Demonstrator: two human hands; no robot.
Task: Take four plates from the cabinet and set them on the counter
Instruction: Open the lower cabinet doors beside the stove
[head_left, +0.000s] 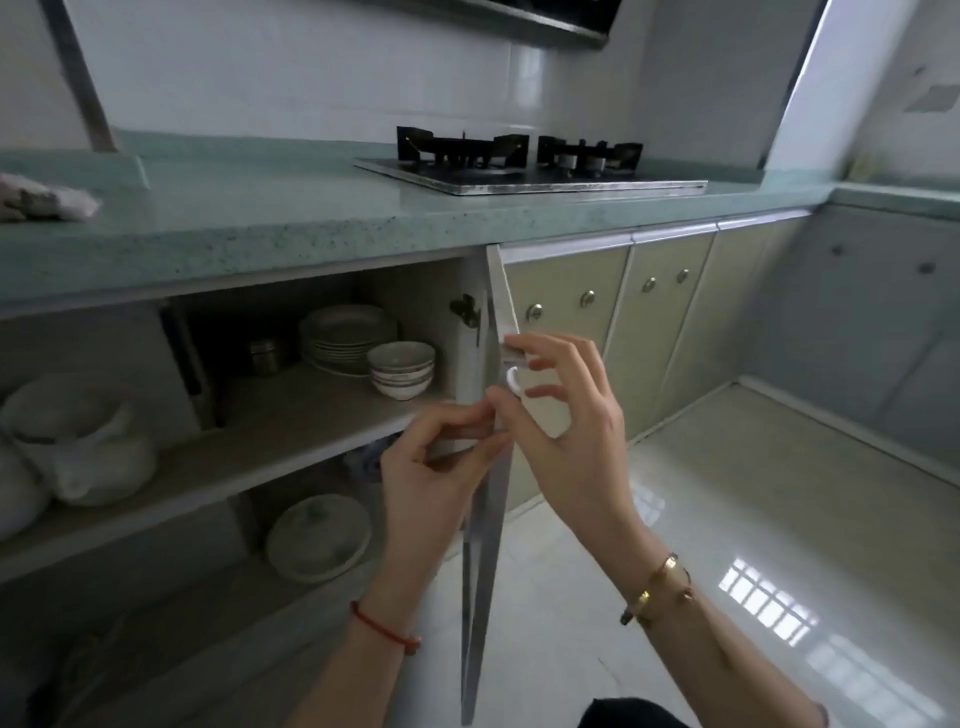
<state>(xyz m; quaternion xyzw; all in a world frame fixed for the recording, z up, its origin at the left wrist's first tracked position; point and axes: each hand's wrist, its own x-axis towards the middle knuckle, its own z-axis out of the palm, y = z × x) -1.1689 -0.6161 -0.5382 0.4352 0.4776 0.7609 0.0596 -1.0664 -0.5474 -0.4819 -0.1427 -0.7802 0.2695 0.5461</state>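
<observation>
Deep inside the open cabinet, the plates (345, 332) sat in a stack at the back of the upper shelf (208, 457), untouched, with a nest of bowls (401, 369) just in front and to their right and a small metal canister (265, 356) to their left. Both hands were well apart from the stack, out at the cabinet door (485, 519), which stood swung open and edge-on to the camera.

The left hand (436, 462), a red string (384, 626) at its wrist, was on the inner side of the door, its curled fingers pinching the door's edge. The right hand (566, 410), with a gold bangle (660, 587) on its wrist, was on the outer side, fingers spread wide and loosely bent. Its index tip and thumb touched the door above and below a white knob (511, 379).

The plates lay up and to the left of both hands, under the green bench (311, 223). A gas hob (519, 166) was set into that bench, and a crumpled cloth (41, 200) lay at its left end. On the lower shelf lay a white lidded dish (318, 538).
</observation>
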